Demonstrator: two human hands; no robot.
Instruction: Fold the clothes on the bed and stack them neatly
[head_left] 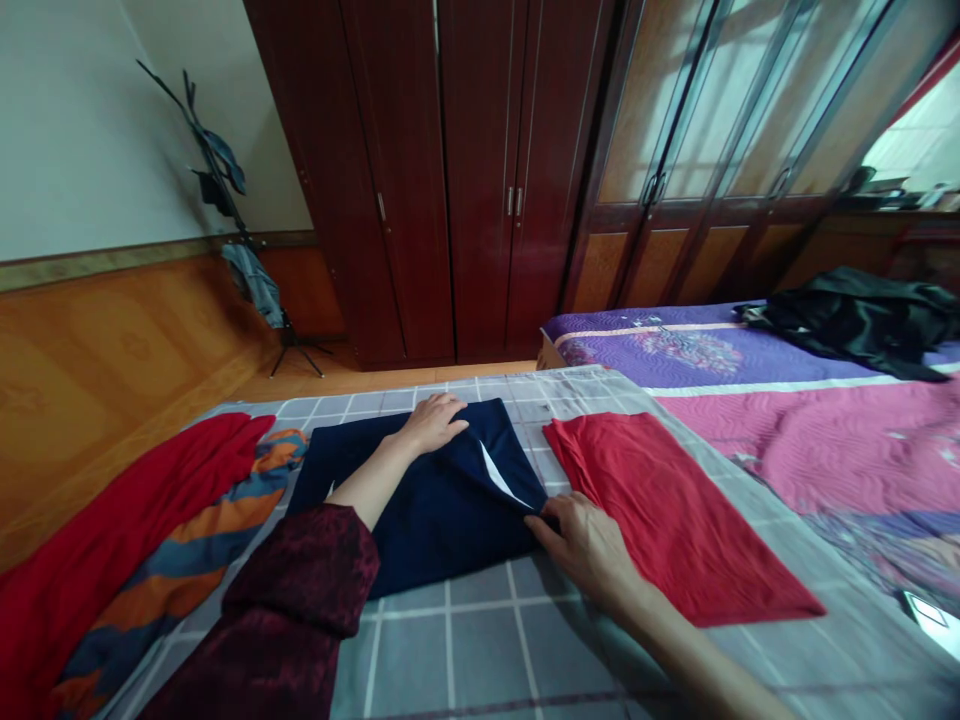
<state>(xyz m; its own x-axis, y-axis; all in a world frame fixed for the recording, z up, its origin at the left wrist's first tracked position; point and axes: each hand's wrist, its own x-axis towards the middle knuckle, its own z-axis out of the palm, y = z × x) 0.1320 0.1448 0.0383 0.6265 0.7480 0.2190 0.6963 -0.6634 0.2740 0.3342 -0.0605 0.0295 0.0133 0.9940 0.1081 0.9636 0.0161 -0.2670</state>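
Dark blue garment (442, 530) lies folded on the grey checked sheet (472, 650), to the left of the flat red cloth (667, 520). The left hand (435, 424) rests on its far part, fingers close together and extended. The right hand (585, 540) pinches its near right corner between thumb and fingers. For good smoothing, I think the left should press lightly while the right draws this corner outward, flattening the ripple beside the white strip (499, 475).
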